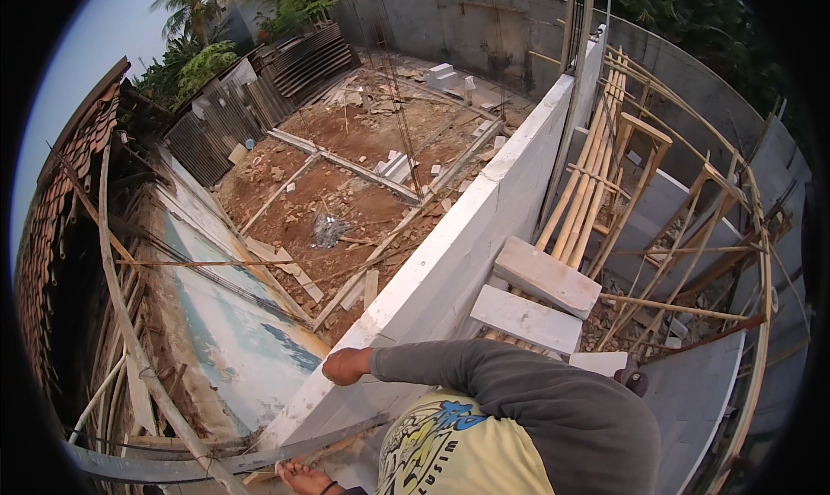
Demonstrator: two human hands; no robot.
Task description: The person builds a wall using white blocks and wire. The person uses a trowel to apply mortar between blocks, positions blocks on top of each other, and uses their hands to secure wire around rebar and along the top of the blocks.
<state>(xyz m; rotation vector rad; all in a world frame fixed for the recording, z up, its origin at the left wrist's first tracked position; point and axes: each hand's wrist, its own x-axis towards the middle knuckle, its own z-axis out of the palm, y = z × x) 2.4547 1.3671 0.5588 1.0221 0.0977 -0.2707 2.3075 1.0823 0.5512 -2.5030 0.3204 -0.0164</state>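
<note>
My right hand (pixel 347 367), in a dark grey sleeve, reaches across my body to the top edge of a white block wall (pixel 471 203). It is curled like a fist; whatever its fingers hold, if anything, is hidden. Low in the picture, my left hand (pixel 304 478) wears a dark band at the wrist. Its fingers are bent, and I cannot make out what is in them. Just above it a long grey strip (pixel 216 466) crosses the near end of the wall. To the right, pale blocks (pixel 527 318) lie on a bamboo platform.
Bamboo poles (pixel 592 162) and a wooden frame (pixel 647 130) make up scaffolding on the right. Left of the wall lies a lower rubble-strewn dirt plot (pixel 285 188) with upright rebar (pixel 402 140). A tiled roof (pixel 65 162) and leaning poles stand at far left.
</note>
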